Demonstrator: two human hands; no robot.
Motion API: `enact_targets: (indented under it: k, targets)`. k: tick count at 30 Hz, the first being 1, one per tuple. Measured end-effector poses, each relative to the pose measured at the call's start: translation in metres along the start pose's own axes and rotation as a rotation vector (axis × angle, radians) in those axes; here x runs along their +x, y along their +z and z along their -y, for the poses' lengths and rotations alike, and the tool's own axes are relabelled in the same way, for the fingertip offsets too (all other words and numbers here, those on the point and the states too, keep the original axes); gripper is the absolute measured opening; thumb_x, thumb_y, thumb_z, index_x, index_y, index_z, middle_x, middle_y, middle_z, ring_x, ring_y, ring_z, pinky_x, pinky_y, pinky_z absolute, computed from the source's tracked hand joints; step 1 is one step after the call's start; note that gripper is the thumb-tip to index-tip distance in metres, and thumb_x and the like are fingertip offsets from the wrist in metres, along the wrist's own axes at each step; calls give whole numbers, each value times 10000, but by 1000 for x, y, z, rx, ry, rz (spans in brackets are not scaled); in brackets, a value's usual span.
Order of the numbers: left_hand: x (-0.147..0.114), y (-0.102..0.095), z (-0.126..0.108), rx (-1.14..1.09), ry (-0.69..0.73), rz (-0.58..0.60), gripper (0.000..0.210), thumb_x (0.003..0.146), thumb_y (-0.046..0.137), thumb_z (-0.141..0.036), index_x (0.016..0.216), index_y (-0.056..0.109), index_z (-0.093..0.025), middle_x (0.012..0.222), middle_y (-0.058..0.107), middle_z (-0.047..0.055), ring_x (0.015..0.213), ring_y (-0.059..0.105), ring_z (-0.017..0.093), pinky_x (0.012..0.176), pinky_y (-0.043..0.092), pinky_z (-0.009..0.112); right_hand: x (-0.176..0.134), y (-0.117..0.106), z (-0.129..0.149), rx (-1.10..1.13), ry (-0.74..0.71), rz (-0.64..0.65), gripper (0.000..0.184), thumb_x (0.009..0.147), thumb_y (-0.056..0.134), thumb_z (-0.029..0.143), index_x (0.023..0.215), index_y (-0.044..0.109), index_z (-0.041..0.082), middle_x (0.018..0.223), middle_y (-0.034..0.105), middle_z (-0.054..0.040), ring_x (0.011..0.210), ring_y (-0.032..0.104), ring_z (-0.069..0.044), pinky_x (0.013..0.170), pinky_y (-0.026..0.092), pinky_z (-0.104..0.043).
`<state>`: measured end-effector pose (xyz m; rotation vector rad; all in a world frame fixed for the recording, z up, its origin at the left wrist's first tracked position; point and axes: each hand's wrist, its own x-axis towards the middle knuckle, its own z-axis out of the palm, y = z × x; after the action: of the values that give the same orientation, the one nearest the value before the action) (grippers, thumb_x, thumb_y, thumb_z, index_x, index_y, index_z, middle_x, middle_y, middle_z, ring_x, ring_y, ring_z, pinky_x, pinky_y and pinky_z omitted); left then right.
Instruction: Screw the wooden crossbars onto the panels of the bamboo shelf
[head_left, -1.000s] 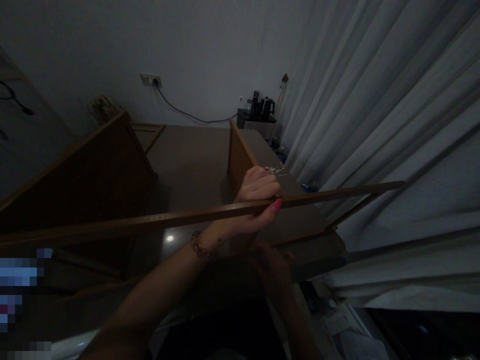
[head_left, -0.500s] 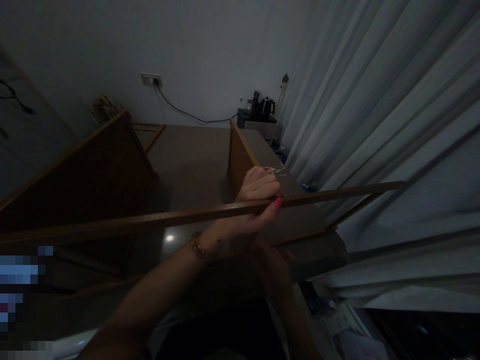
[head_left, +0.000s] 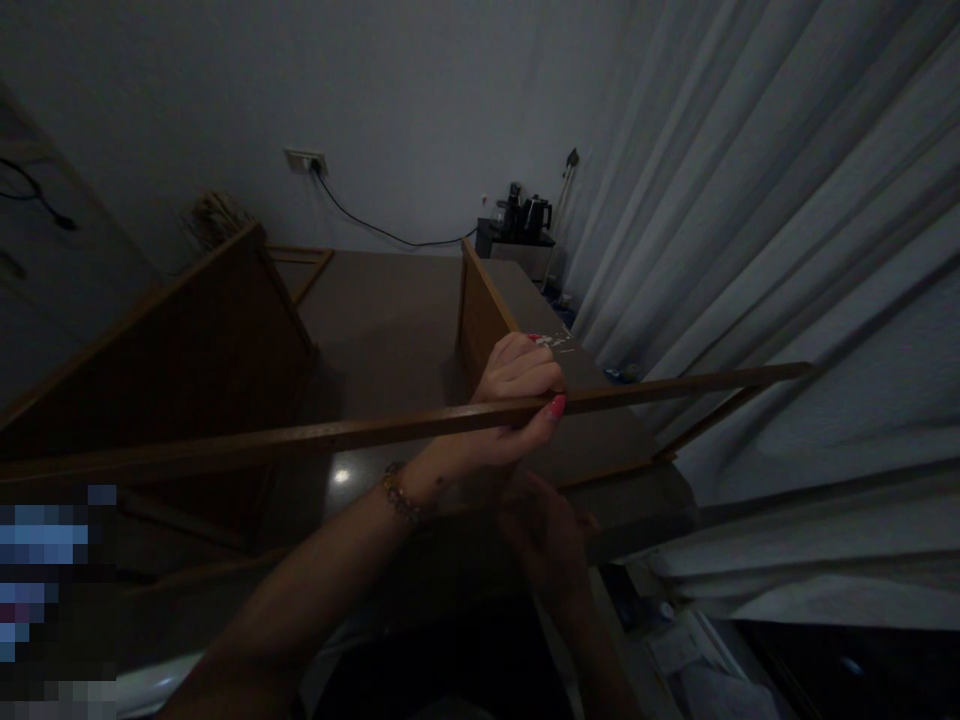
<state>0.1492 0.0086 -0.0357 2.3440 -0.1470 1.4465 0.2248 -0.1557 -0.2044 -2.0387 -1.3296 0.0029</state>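
Hands, head view: our left hand [head_left: 520, 385] is closed around a long wooden bar [head_left: 660, 388], fingers bent on its far side and the thumb pressed to its near side. Our right hand [head_left: 553, 545] sits in shadow below the bar, near the left wrist, fingers partly bent – we cannot tell whether it grips anything or touches the piece beneath. The bar runs across the whole work area, rising slightly from the left edge toward the curtain [head_left: 720, 230]; near its right end a shorter wooden strip [head_left: 709, 423] slants down to the near side of a grey-brown surface [head_left: 397, 290]. Beyond the bar stand a large dark wooden panel [head_left: 172, 350] on the left and a smaller upright panel [head_left: 486, 298] just behind the left hand, with small pale pieces [head_left: 553, 341], too small to identify, on the surface beside it. Step in hand, as we judge it: steadying the bar with the left hand while the right attends to something lower down. The next move would seem to call for a firm left grip – so long a bar could swing at its ends – and careful placing of the right fingers, given the poor light.
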Motion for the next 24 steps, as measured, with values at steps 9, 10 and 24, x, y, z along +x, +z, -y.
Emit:
enact_targets:
  k: [9,10,24]
  targets:
    - [1,1,0,-14,25,-17,329,963,284,-379,715,426,-216,671,480,13,726,461,186,791,421,396,-39,-4,-23,42,-191,-11,317,999,322,337,1216,535,248,1112,637,-110,1086,619,-245,919,535,-449]
    - [1,1,0,-14,27,-15,329,962,286,-375,709,425,-217,667,475,12,720,457,186,788,422,397,-41,-5,-21,44,-188,-15,322,1004,307,343,1182,563,262,1065,653,-97,1034,642,-236,891,552,-425]
    - [3,-8,-6,-11,-18,62,361,997,270,-357,702,412,-207,673,461,9,753,464,179,844,420,391,-37,-32,6,14,-166,67,365,992,414,463,947,716,261,822,754,-30,708,708,-165,671,526,-265]
